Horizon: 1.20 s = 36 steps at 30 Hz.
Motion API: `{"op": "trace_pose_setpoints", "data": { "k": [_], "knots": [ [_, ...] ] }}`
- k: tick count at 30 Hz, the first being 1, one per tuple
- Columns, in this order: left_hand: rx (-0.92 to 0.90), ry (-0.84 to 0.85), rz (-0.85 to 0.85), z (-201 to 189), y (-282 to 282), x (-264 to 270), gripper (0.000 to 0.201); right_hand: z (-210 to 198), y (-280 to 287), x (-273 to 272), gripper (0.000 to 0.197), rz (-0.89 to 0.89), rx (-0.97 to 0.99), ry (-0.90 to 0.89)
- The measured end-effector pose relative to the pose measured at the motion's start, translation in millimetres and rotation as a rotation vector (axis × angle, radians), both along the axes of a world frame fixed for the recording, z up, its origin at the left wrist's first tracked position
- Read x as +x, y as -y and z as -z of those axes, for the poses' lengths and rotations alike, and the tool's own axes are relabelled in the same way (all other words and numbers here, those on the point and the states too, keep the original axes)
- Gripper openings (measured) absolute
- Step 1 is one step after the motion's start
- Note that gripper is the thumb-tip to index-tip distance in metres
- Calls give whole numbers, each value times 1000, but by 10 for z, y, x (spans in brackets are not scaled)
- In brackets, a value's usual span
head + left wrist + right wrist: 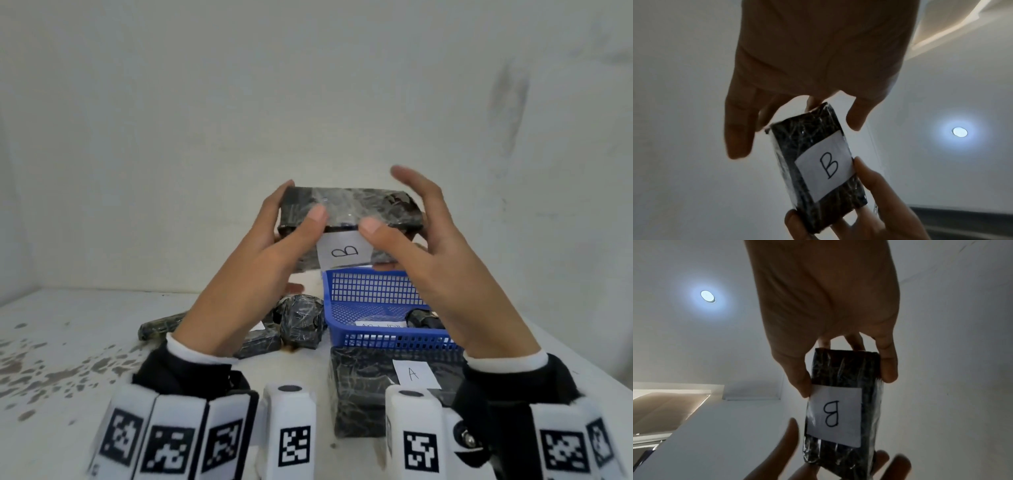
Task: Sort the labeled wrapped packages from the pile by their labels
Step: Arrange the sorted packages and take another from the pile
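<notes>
Below the right hand [424, 260], nearest, a wrapped package labelled A [376, 387] lies on the counter [68, 342]. Just beyond it sits a blue basket [373, 294] holding a dark package [424, 320]. Under the left hand [260, 260] lies the pile of dark wrapped packages [298, 322]. Above these, both hands grip 1 package labelled B [346, 212] by its ends, thumbs on the near face, raised clear of the counter over the basket's far edge.

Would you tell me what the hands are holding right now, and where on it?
Both hands hold the wrapped package labeled B by its two short ends, the left hand and right hand each with a thumb on it.
</notes>
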<state>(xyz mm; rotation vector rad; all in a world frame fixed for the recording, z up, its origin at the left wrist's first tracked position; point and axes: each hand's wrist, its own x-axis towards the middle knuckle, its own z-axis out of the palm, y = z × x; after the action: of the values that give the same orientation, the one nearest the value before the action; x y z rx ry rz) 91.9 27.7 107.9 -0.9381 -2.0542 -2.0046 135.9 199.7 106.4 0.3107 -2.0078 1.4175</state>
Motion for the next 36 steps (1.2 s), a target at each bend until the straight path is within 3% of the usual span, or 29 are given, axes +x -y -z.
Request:
{"op": "trace_pose_setpoints", "data": {
  "k": [3,5,10,18,25,30,36],
  "knots": [
    [61,-26,39,-24,14,2,58,13,-27,-47,94,-33,-44,36],
    [112,-16,62,-41,20,8,54,13,-24,-53,98,-53,-41,49],
    [108,-14,69,-21,33,-11,38,-25,-34,32,75,-11,38,75],
    [32,-68,23,24,-14,-27,39,-18,-3,64,59,14,17,33],
    [79,-45,-19,34,-18,-48,29,-26,38,42,38,22,-60,-35],
    [77,-32,-14,16,17,-40,32,-41,27,48,35,-15,-79,-15],
    [-14,-53,22,15,76,-52,58,-44,-34,88,52,-98,-43,-7]
  ]
}}
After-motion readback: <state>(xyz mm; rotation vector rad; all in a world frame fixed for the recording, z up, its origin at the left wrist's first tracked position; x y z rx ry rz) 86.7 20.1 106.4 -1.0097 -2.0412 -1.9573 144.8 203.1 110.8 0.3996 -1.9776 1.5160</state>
